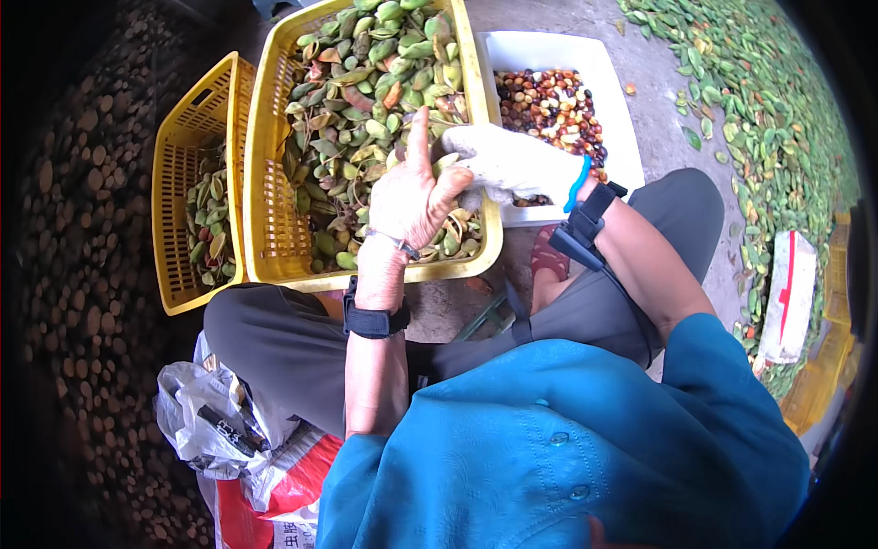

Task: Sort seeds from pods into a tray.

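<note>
Green and reddish seed pods (370, 89) heap up in a large yellow slatted plastic crate (370, 278) before me. My bare left hand (411, 199) is over the crate's near right part, forefinger pointing away, thumb towards my other hand. My right hand (507, 161), in a whitish glove with a blue band at the wrist, reaches across the crate's right rim. A pale green pod (446, 162) lies between the two hands; which hand grips it is not plain. Right of the crate, a white tub (621, 130) holds brown, red and cream seeds (549, 106), partly hidden by the glove.
A smaller yellow crate (164, 206) with pods stands at left. Green pods or leaves (775, 130) cover the floor at right, with a white foam piece (789, 295) bearing red tape. Plastic bags (219, 418) lie at lower left. My bent legs flank the big crate's near side.
</note>
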Tool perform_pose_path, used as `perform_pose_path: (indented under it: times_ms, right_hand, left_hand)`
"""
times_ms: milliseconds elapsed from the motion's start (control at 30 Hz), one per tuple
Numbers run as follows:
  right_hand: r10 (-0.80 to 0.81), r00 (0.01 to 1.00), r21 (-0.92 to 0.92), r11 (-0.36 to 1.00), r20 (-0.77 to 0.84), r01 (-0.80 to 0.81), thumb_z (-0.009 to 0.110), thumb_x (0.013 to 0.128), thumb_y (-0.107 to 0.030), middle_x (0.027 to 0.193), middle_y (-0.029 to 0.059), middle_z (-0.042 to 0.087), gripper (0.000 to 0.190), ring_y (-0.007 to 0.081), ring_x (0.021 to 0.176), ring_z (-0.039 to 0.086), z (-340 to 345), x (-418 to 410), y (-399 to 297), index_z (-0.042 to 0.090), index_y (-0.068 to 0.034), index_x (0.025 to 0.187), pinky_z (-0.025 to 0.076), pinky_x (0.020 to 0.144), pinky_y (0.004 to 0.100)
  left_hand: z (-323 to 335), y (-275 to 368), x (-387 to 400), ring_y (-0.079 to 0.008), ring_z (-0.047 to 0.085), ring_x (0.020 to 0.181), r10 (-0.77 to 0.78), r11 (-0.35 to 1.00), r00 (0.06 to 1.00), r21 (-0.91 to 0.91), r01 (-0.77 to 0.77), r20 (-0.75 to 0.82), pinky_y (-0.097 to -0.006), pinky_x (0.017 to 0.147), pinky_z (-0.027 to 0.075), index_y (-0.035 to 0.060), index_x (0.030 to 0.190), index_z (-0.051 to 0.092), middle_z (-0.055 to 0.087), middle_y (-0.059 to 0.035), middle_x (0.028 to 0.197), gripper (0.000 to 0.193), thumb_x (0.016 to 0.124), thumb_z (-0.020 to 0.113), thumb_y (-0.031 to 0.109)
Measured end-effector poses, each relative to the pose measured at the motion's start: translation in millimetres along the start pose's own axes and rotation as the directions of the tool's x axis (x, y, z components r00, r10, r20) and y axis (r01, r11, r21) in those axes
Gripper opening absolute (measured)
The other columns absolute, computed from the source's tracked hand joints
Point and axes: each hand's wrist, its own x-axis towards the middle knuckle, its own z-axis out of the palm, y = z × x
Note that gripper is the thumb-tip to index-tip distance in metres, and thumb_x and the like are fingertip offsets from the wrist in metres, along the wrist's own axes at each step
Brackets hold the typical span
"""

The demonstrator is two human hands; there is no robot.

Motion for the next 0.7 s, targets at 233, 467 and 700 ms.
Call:
perform_pose_path:
  times_ms: [233,467,700]
  right_hand:
    - [-0.251,0.953,0.063,0.962,-0.169,0.265,0.059,0.080,-0.011,0.080,0.0033,0.057,0.044,0.0069,0.059,0.051,13,2,3,0.044,-0.003,0.120,0.042,0.047,0.0206]
    - [-0.482,0.821,-0.291,0.869,-0.306,0.401,0.062,0.075,-0.015,0.078,0.0043,0.056,0.044,0.0088,0.058,0.052,13,6,16,0.047,-0.002,0.114,0.044,0.050,0.0231]
    - [-0.691,0.646,-0.832,0.534,-0.324,0.153,0.057,0.078,-0.020,0.083,0.0179,0.061,0.033,0.0356,0.076,0.060,21,15,4,0.051,-0.006,0.107,0.049,0.062,0.0378]
  left_hand:
    - [-16,1,24,-0.0375,0.058,0.087,-0.085,0.992,0.986,-0.076,0.097,0.144,-0.0411,0.075,0.044,0.0030,0.138,0.015,0.061,-0.0243,0.088,0.088,0.079,0.034,0.067]
    - [3,-11,34,-0.0369,0.056,0.095,-0.135,0.986,0.969,-0.073,0.153,0.208,-0.0391,0.081,0.043,0.0019,0.139,0.007,0.059,-0.0249,0.099,0.094,0.078,0.027,0.071]
    - [-5,26,39,-0.0362,0.055,0.101,-0.216,0.976,0.950,0.081,0.203,0.227,-0.0381,0.085,0.043,0.0005,0.134,0.026,0.058,-0.0260,0.103,0.089,0.079,0.028,0.071]
